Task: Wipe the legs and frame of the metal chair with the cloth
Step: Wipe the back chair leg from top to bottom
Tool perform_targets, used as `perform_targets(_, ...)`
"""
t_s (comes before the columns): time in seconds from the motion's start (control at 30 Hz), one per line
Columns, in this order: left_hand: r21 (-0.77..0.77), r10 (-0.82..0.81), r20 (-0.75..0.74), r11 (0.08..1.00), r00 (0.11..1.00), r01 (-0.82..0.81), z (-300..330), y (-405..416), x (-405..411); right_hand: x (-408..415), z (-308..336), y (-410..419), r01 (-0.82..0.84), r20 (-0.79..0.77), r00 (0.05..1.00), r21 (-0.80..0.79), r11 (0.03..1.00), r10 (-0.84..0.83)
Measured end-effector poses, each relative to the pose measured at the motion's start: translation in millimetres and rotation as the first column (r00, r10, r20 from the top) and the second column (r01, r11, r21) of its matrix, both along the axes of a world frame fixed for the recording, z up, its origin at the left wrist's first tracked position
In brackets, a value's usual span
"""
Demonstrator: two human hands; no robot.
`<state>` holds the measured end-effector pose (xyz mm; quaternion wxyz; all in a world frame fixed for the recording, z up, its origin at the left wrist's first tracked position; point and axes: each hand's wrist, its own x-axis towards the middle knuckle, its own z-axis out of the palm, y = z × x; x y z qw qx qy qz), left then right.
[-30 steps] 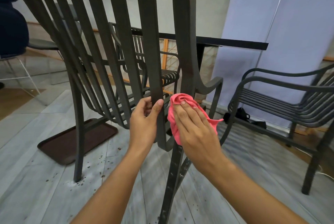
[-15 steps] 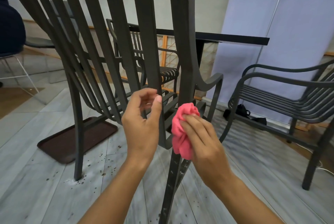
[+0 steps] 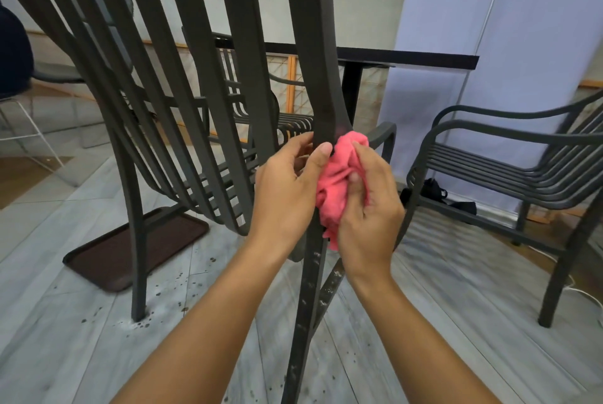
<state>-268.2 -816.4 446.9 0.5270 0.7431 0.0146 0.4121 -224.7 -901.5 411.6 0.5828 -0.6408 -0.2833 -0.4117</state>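
Mid-wipe at the rear upright of the metal chair point(image 3: 313, 54) — plenty left below.

The right hand point(image 3: 368, 207) grips the bunched pink cloth point(image 3: 339, 175) against the upright just under the armrest joint, while the left hand point(image 3: 287, 188) curls round the same bar, thumb touching the cloth. The rear leg point(image 3: 306, 299) beneath is speckled with pale spatter — seemingly unwiped; the far leg point(image 3: 137, 260) also awaits.

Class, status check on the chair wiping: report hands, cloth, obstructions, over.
Left hand grips rear chair leg. Right hand holds pink cloth bunched against the leg. Specks remain lower down. Nothing blocking.
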Motion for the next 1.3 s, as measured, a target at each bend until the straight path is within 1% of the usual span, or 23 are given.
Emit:
perform_targets(0.23,-0.035,0.087,0.035,0.996,0.996,-0.085,2.7,0.9,3.2,-3.5,-17.8,7.3,-0.013,-0.071,0.997,-0.084,0.996,0.007)
perform_targets(0.4,-0.037,0.119,0.037,0.992,0.992,-0.118,3.0,-0.2,4.4,-1.5,-28.3,8.9,-0.006,-0.12,0.993,-0.068,0.998,-0.002)
perform_targets(0.57,-0.043,0.114,0.034,0.993,0.993,-0.113,2.2,0.1,4.8,-1.3,-37.9,13.4,0.045,-0.1,0.994,-0.046,0.998,-0.05)
perform_targets(0.7,-0.064,0.102,0.033,0.993,0.994,-0.099,0.7,-0.6,5.6,-1.9,-47.8,14.7,0.052,-0.111,0.992,-0.028,0.998,-0.055)
perform_targets(0.93,-0.092,0.101,0.048,0.991,0.994,-0.096,-2.3,-0.4,8.3,-1.5,-65.7,13.5,0.084,-0.087,0.992,-0.027,0.996,-0.086)
perform_targets(1.3,-0.085,0.096,0.061,0.992,0.994,-0.091,-3.2,-0.8,7.8,-2.8,-84.3,12.3,0.079,-0.071,0.994,-0.033,0.996,-0.081)
